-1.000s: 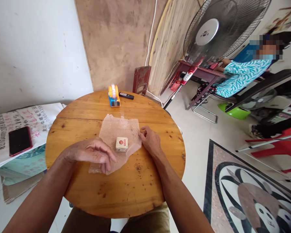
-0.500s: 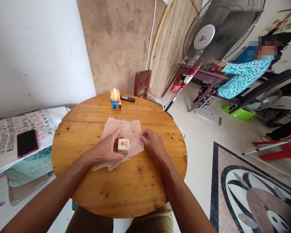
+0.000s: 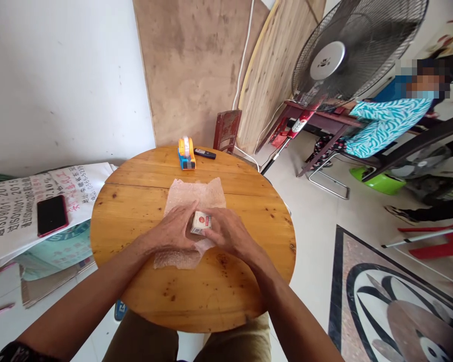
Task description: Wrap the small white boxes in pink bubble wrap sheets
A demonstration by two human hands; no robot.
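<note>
A small cream box [image 3: 201, 222] with red print sits, slightly tilted, on a sheet of bubble wrap [image 3: 196, 191] in the middle of the round wooden table [image 3: 189, 296]. My right hand [image 3: 230, 229] grips the box from its right side, thumb at the front and fingers behind. On the other side my left hand [image 3: 175, 227] is open over the wrap, thumb and forefinger apart beside the box. Both hands cover parts of the wrap.
At the table's far edge stand a tape dispenser [image 3: 186, 153] and a black handheld device [image 3: 205, 154]. A phone [image 3: 53, 215] lies on printed white sacks [image 3: 15, 201] at left. A standing fan [image 3: 326, 60] and a seated person [image 3: 392, 120] are at right.
My right hand has moved left from the wrap's right edge onto the box. The box has tilted a little. My left hand stays beside it; the view has shifted slightly.
</note>
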